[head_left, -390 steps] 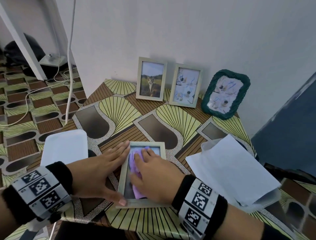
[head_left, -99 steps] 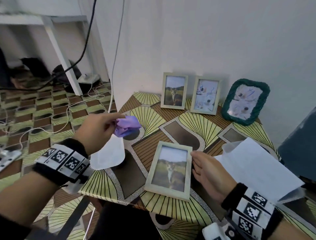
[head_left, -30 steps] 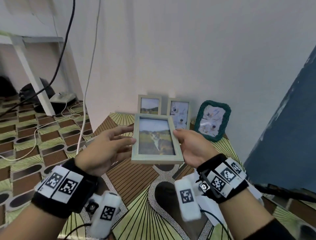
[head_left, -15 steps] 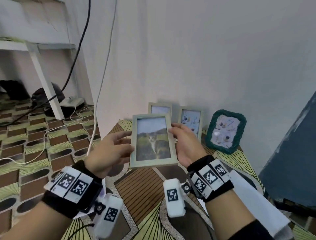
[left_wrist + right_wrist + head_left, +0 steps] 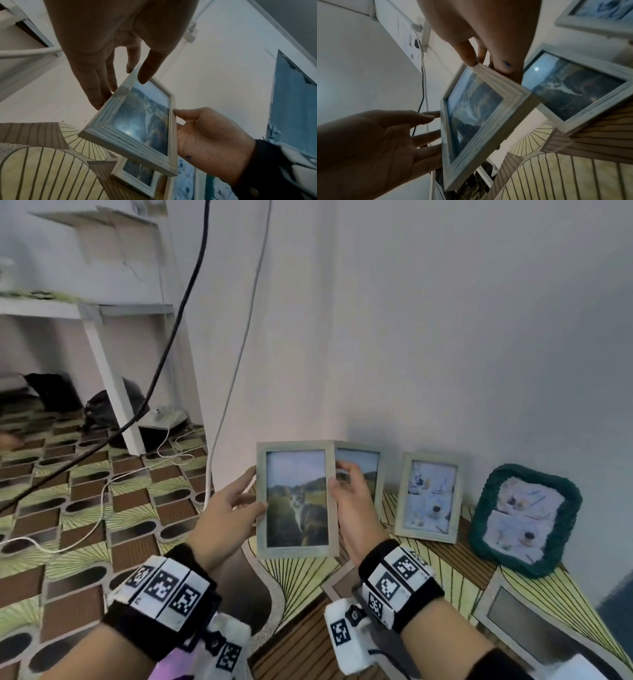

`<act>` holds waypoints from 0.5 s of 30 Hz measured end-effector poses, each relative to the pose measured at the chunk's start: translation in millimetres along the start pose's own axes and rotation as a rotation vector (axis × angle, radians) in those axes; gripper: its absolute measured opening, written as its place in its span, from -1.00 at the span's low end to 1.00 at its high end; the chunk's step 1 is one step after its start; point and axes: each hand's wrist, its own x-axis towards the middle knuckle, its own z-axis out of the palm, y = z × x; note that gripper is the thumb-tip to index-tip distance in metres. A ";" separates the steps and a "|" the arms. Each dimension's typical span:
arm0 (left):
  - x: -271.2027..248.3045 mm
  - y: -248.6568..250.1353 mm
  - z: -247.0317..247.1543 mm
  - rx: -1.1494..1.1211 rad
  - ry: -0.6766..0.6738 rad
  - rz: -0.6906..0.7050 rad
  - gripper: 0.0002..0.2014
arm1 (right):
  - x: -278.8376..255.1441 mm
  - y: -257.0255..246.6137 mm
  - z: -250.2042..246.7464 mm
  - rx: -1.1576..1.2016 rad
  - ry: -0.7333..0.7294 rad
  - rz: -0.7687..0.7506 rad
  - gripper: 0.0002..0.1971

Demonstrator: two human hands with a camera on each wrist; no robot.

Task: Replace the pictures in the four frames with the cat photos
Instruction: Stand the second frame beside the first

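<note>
A pale wooden frame with a cat photo is upright in the air above the table's back left corner. My left hand pinches its left edge, thumb in front. My right hand pinches its right edge. The left wrist view shows the frame tilted between the left hand and the right hand. Behind it a second cat-photo frame leans on the wall, half hidden. A pale frame and a green frame with other pictures stand to its right.
The table has a patterned cloth and stands against a white wall. A white cable and a black cable hang just left of it. White paper lies at the front right. A white shelf leg stands on the floor at left.
The cat-photo frame has risen from the table and moved toward the back wall, now overlapping the first standing cat frame. Both hands travelled with it. The purple cloth has left my left hand.
</note>
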 end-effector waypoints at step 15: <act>115.6 -45.9 -9.5 -0.075 0.092 -0.016 -0.35 | 121.7 54.6 40.0 -0.082 0.064 0.026 -0.68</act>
